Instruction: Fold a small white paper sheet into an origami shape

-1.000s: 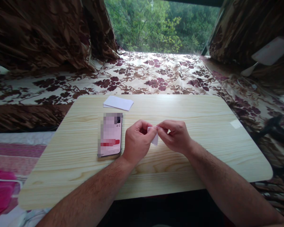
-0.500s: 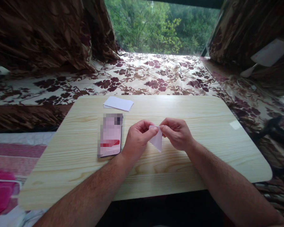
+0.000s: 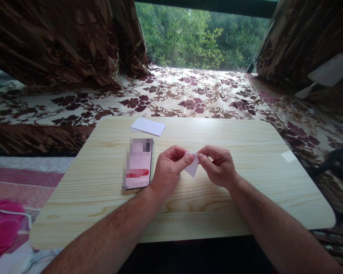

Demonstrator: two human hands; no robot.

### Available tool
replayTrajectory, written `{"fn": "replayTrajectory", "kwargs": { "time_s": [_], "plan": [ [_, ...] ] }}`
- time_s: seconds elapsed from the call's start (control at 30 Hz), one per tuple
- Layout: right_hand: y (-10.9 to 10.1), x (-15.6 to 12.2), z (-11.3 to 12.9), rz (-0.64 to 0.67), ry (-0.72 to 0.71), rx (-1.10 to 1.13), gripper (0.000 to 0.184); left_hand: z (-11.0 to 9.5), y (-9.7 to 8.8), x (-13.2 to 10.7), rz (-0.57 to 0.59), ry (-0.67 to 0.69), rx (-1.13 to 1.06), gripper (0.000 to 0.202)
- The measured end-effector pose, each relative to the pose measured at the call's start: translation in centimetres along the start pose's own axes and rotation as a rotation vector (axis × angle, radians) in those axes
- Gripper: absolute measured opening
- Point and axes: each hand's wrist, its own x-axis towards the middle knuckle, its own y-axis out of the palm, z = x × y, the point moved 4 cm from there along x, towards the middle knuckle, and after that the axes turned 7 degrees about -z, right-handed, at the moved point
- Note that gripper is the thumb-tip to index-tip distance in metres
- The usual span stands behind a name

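Over the middle of the wooden table (image 3: 217, 207), a small piece of folded white paper (image 3: 192, 169) is pinched between my two hands. My left hand (image 3: 171, 167) grips its upper left part, thumb on the front face. At the upper right corner, my right hand (image 3: 218, 164) pinches the edge between thumb and bent forefinger. The paper tapers to a point at the bottom. My fingers hide part of its top edge. To the left of my left hand lies a phone (image 3: 138, 161), its screen partly blurred out.
A small stack of white paper sheets (image 3: 148, 126) lies behind the phone. A white patch (image 3: 288, 156) is near the table's right edge. Beyond are a floral cloth (image 3: 194, 91), curtains and a window. A white lamp (image 3: 331, 70) stands at right, pink fabric (image 3: 5, 228) at lower left.
The whole view has shifted slightly, so things appear a little further right. Both hands keep their pinch on the paper, which shows a shorter, more tilted face than before.
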Motion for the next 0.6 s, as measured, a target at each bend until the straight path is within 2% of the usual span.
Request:
{"fn": "replayTrajectory", "kwargs": {
  "time_s": [0.13,0.43,0.53,0.6],
  "plan": [
    [0.01,-0.06,0.24,-0.013,-0.045,-0.038,0.017,-0.03,-0.06,0.04,0.009,0.02,-0.048,0.018],
    [0.22,-0.13,0.06,-0.025,-0.051,-0.044,0.015,-0.16,-0.02,0.02,0.022,0.053,-0.093,0.017],
    [0.02,-0.02,0.11,-0.016,-0.053,-0.057,0.016,-0.38,-0.03,0.04,0.039,0.09,-0.035,0.015],
    [-0.4,0.16,0.25,-0.013,-0.068,-0.08,0.016,-0.75,-0.03,0.03,0.034,0.167,0.074,0.018]
  ]
}}
